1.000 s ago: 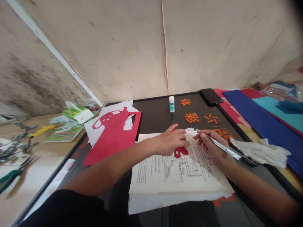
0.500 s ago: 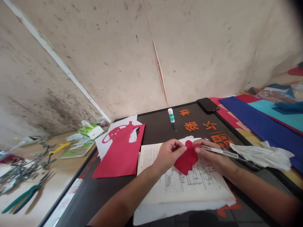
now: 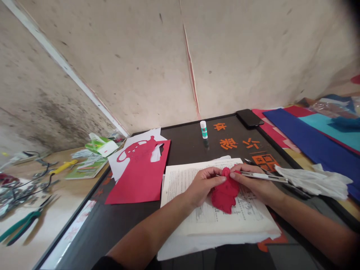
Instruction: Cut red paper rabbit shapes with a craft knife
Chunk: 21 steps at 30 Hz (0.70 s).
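Note:
A small red paper cutout (image 3: 225, 197) with a wavy lower edge and faint drawn lines hangs between my two hands, over a printed book (image 3: 180, 187). My left hand (image 3: 206, 183) pinches its upper left part between thumb and fingers. On the other side, my right hand (image 3: 253, 183) has its fingertips closed on the cutout's upper right. A slim, pale, pen-like tool (image 3: 264, 176) also rests in the right hand, pointing out to the right; whether it is a pen or a knife is unclear.
A glue stick (image 3: 204, 130) stands upright on the dark table. Left lie a cut red sheet (image 3: 140, 180) and pliers (image 3: 22, 227). A black phone (image 3: 249, 118), crumpled white tissue (image 3: 315, 182) and blue paper (image 3: 306, 138) are on the right.
My view has shifted slightly. The cutout is turned and drawn a little lower over the book, with its drawn front showing more. Both hands keep hold of it.

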Tool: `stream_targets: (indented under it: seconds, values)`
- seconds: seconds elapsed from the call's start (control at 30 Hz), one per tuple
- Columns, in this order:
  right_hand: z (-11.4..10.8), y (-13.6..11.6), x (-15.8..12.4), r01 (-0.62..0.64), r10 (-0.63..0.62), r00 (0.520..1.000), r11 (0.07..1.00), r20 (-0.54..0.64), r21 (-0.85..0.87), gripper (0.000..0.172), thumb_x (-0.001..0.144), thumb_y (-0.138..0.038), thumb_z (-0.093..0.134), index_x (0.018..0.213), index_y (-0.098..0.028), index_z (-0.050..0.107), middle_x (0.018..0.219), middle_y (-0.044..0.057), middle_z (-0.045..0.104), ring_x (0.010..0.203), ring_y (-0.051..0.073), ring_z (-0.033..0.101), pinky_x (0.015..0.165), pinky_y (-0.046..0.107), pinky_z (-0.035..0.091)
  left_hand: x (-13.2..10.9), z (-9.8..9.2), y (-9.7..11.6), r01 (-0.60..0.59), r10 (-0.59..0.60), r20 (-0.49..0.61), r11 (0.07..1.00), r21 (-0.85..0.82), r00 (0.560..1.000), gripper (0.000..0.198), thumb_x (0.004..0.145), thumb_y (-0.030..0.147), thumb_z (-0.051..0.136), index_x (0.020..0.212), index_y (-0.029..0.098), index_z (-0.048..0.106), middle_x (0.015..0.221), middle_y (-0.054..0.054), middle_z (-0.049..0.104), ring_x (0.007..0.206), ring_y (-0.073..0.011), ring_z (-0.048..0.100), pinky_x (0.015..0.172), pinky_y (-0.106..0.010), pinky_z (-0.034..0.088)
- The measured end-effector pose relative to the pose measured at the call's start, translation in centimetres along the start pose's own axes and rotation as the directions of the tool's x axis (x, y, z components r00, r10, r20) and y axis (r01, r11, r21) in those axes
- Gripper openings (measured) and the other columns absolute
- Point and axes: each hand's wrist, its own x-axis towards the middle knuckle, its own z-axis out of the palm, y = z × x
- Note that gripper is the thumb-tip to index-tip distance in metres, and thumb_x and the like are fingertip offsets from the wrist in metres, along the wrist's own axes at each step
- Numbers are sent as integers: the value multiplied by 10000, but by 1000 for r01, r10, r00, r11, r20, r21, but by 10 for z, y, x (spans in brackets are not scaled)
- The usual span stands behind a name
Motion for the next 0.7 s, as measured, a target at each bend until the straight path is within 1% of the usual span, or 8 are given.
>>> stream_targets:
  seconds: [0.13,0.3,0.37,0.4,0.47,0.57,0.63,0.7]
  values:
    - [0,0,1,24,-24,1000,999,-3,-44,275,820,-443,711,763,-176,674,696,8,647,602,128,574,551,250,455,2,-1,0,42,-42,-9,998,-56,999,410,564,399,902,776,135,670,754,-28,655,684,-133,604,713,-270,458]
    - [1,-2,-1,-10,6,1000,983,-17,-185,235,838,-410,678,760,-188,676,653,-6,638,555,124,557,498,240,422,0,0,1,69,-71,-29,994,-84,997,386,570,373,902,758,134,664,730,-28,652,651,-130,596,682,-265,458]
    - [3,-3,-2,32,-53,996,960,-67,-280,197,827,-392,684,794,-198,683,699,7,675,592,146,597,535,260,461,-1,1,1,67,-72,-48,993,-92,996,383,577,381,897,743,139,651,706,-19,642,627,-125,585,661,-263,455]
    - [3,-4,-3,77,-121,987,935,-106,-347,179,817,-381,692,827,-203,686,733,17,692,622,161,619,564,277,484,-1,2,1,62,-68,-61,993,-97,996,384,583,391,893,743,143,647,698,-16,640,622,-127,583,654,-264,455]
    - [4,-5,-4,216,-326,935,836,-141,-505,169,793,-347,716,893,-215,684,811,44,716,710,200,658,655,328,522,-1,3,0,45,-54,-88,993,-105,995,391,590,412,887,748,150,644,698,-13,642,627,-131,587,652,-266,458]
    - [3,-4,-3,461,-613,790,595,-2,-658,150,775,-272,732,912,-238,681,887,69,725,839,239,670,788,394,528,-1,5,-1,16,-27,-106,994,-107,994,399,585,419,891,759,145,659,735,-21,660,664,-134,601,684,-265,465]
    - [2,-2,-2,539,-677,729,481,97,-691,148,775,-238,733,916,-253,689,868,64,723,840,242,665,797,406,528,-1,5,-2,2,-12,-98,995,-101,995,400,579,408,898,765,132,676,756,-30,668,690,-133,604,712,-263,465]
    - [1,1,-1,544,-692,711,432,122,-719,140,790,-220,722,922,-259,695,840,58,724,825,241,667,784,407,527,-1,5,-3,-4,-4,-83,996,-94,997,400,582,400,900,779,122,691,776,-42,674,715,-140,611,736,-268,466]
